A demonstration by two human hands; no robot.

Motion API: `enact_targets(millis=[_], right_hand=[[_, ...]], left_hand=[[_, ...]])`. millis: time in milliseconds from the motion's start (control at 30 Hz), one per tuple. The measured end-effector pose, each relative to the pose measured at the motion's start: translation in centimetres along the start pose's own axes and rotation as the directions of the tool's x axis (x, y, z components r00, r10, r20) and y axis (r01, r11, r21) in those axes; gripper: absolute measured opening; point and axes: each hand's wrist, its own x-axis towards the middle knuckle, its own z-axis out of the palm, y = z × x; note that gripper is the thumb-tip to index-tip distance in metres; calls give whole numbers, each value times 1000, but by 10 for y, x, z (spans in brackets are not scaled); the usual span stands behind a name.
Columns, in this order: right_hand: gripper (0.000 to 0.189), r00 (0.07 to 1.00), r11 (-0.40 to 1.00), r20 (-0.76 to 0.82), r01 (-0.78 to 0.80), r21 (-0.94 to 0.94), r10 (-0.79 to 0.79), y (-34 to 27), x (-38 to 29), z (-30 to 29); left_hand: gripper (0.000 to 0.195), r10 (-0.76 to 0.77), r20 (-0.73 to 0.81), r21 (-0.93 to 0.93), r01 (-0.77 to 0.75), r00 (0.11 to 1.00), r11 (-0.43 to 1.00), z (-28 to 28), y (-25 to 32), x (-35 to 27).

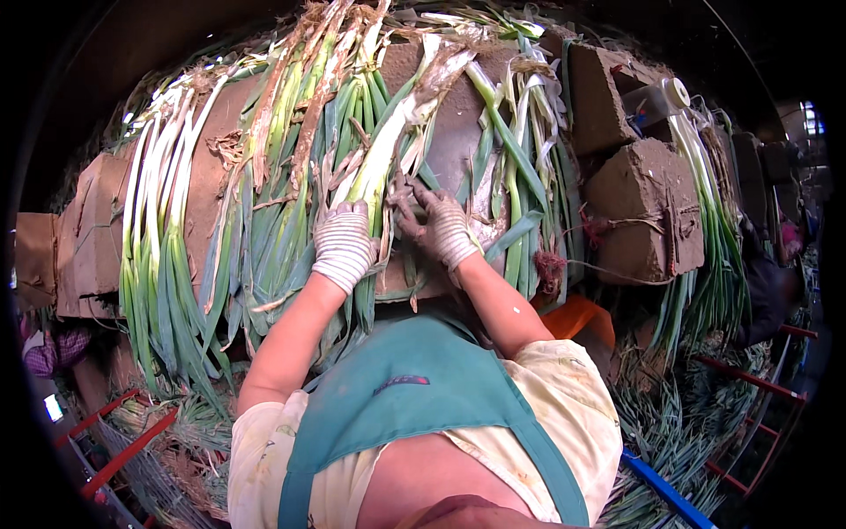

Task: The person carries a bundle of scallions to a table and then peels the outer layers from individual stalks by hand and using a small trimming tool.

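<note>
My left hand (345,244), in a striped glove with bare fingertips, is curled around a thick green onion stalk (383,145). The stalk's pale end slants up and away, its dry outer skin (441,79) still around the root end. Just right of it is my right hand (441,223), also gloved, its dirty thumb and fingers bent beside the stalk. A thin dark piece (399,188) lies at those fingertips; whether it is a tool or a soiled leaf, and whether it is gripped, I cannot tell. Under both hands are green leaves.
Untrimmed green onions (291,139) lie left of my hands, whiter peeled ones (158,172) farther left. More stalks (525,152) hang at right beside brown blocks (644,205) and a clear plastic bottle (651,102). Red-railed racks (132,449) flank me; other people (770,284) are at the edges.
</note>
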Motion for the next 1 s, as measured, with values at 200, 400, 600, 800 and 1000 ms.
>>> enact_targets(millis=[200, 400, 600, 800, 1000], right_hand=[[58, 989, 994, -103, -106, -22, 103, 40, 125, -19], [57, 990, 990, -116, -68, 125, 83, 50, 143, -33], [56, 982, 983, -170, -52, 175, 83, 52, 126, -26], [41, 988, 741, -97, -25, 671, 121, 44, 139, -57], [45, 994, 747, -23, -64, 662, 105, 22, 53, -31]], left_hand=[[49, -1, -53, -53, -2, 999, 999, 2, 1, 15], [56, 2, 22, -266, 4, 1000, 964, 11, -6, 20], [68, 34, -5, -331, -34, 999, 943, 14, -1, 17], [74, 93, 83, -458, -45, 992, 888, 18, -11, 25], [81, -37, 154, -362, 91, 987, 928, -1, -9, 18]])
